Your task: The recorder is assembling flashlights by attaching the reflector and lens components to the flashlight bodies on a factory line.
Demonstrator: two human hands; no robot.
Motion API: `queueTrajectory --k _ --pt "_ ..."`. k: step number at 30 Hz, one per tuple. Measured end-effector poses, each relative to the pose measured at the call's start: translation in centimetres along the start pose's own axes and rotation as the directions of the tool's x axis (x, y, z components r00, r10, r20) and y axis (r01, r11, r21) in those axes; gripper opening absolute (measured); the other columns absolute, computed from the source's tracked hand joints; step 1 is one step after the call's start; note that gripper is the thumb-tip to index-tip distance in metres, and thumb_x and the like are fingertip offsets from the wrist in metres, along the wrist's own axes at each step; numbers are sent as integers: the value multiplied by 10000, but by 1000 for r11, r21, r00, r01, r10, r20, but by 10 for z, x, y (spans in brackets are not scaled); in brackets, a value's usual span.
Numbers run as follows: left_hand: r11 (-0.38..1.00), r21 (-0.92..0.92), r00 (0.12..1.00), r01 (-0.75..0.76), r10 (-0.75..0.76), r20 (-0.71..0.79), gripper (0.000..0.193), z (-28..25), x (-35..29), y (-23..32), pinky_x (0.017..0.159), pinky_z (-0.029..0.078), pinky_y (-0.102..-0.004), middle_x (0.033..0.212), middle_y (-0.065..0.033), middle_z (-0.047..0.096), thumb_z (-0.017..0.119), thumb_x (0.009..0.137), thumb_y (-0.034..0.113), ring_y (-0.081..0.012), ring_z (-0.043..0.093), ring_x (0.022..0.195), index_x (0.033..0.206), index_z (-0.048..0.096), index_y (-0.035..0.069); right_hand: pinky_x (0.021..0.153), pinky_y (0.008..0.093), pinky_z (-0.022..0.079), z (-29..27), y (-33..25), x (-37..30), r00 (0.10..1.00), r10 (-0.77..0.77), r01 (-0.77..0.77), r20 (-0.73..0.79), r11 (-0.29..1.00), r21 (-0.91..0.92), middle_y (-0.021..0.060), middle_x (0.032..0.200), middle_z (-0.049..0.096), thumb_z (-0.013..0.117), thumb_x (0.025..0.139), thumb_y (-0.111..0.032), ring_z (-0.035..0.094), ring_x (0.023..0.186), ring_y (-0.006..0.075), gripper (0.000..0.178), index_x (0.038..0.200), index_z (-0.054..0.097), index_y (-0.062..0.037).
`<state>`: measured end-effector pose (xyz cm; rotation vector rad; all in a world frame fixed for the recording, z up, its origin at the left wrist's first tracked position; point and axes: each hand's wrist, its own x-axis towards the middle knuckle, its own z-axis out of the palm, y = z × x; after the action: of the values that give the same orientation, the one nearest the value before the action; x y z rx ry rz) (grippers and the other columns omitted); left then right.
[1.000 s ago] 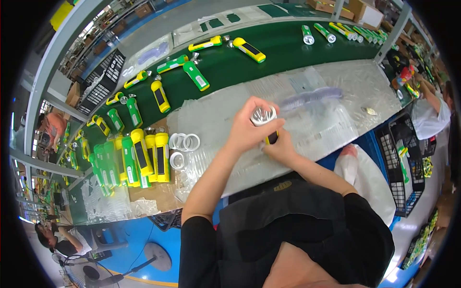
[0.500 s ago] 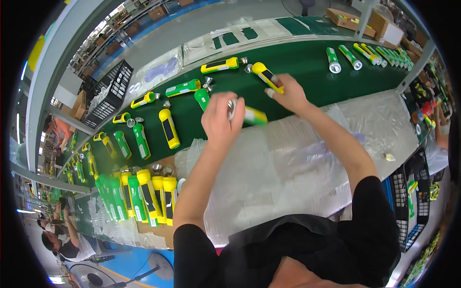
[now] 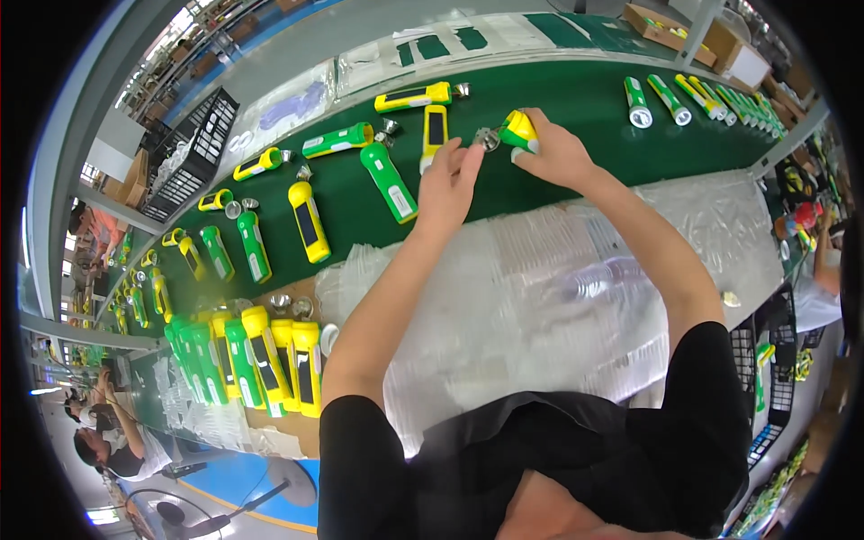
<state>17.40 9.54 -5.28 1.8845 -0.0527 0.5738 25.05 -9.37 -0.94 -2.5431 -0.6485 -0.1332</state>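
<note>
Right grip (image 3: 553, 155) of mine is wrapped round a yellow-and-green flashlight (image 3: 519, 132); my left grip (image 3: 448, 184) has its fingertips just beside a silver reflector (image 3: 487, 139), its hold I cannot tell. Plastic sheeting (image 3: 522, 306) lies near, a row of flashlights (image 3: 238, 355) near left; farther, the green surface (image 3: 594, 126) spreads beneath both, more flashlights (image 3: 697, 97) far right

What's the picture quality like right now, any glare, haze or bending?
Head view: pale glare on the plastic sheeting; head view: the green surface's long edges bow, fisheye-style, inside a black rim; head view: leftmost green flashlights in the near cluster look hazy, while the left hand and right hand look fairly crisp.
</note>
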Motion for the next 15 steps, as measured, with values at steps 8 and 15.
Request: queueTrajectory --k 8,15 --pt "193 -755 722 627 -507 470 639 2 -96 60 781 559 -352 1080 -152 640 536 957 521 -199 652 907 1309 468 -8 731 429 531 -41 -56 -150 990 -138 139 -12 990 30 162 1043 671 744 801 -461 656 895 401 696 1320 431 -120" --pt "743 -546 922 386 -329 205 323 -29 -157 108 682 428 -221 903 -36 652 587 972 313 -106 592 809 1113 657 30 744 407 516 -24 -71 -232 994 -111 112 -17 969 220 192 1080 636 727 841 -402 663 881 324 706 1348 379 -56"
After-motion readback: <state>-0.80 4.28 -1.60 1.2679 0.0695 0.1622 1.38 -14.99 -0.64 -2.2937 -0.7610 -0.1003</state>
